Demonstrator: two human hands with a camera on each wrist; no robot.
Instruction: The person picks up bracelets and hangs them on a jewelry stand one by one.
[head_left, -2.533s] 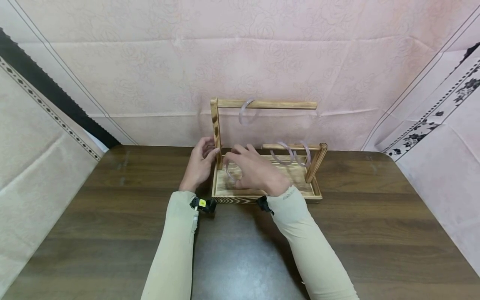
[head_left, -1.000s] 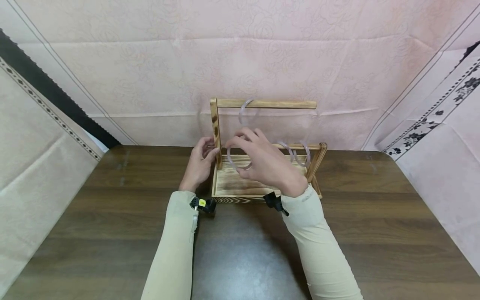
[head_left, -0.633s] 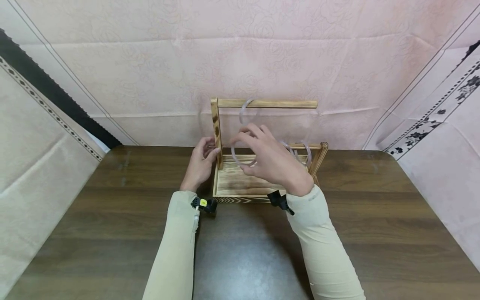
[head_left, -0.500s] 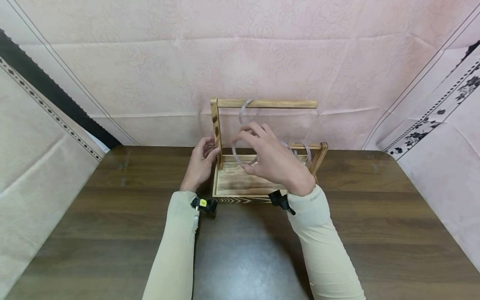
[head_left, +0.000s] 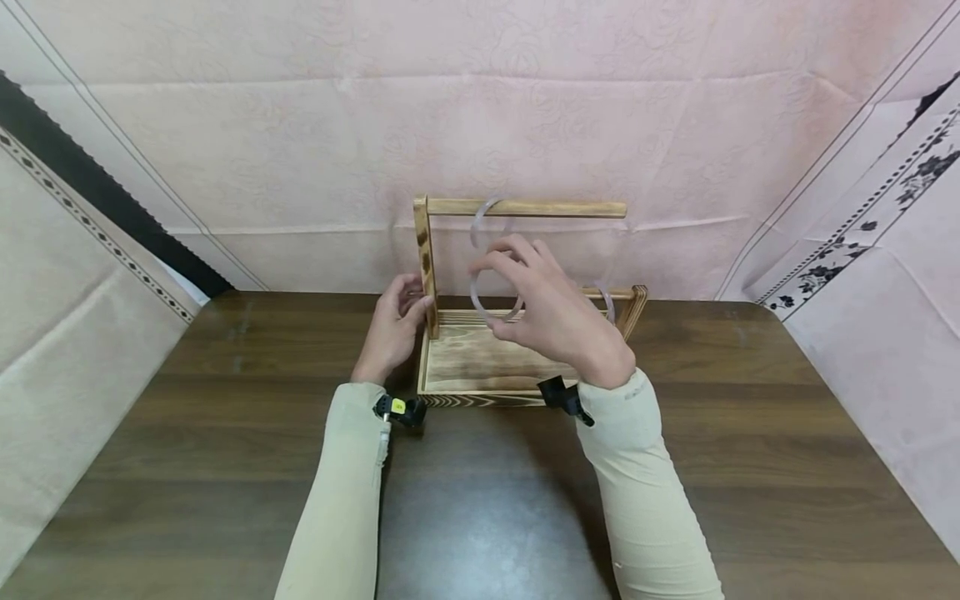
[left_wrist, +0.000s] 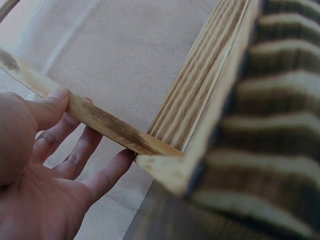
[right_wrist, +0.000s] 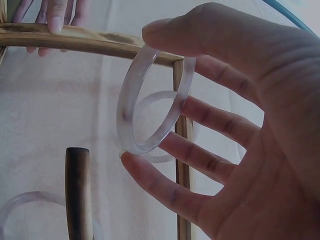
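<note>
My right hand (head_left: 558, 321) holds a pale translucent bangle (right_wrist: 125, 110) between thumb and fingertips, in front of the wooden bangle stand (head_left: 487, 358). The held ring is apart from the upper bar (head_left: 562, 208) and below it in the head view. My left hand (head_left: 390, 329) pinches the stand's left post (left_wrist: 112, 125), thumb on the near face and fingers behind. Another bangle (head_left: 477, 227) hangs on the upper bar. On the lower bar (head_left: 623, 294) a further bangle (head_left: 610, 307) hangs at the right; the rest of that bar is partly hidden by my right hand.
The stand sits at the back of a dark wooden table (head_left: 225, 433), close to a pale pink patterned cloth (head_left: 337, 150) hung behind. Pale cloths also hang at both sides. The upper bar's right end (head_left: 624, 209) is free-standing.
My right hand has lifted the bangle from low over the tray, moving up and slightly right. My left hand keeps its grip on the post. The head view has shifted slightly.
</note>
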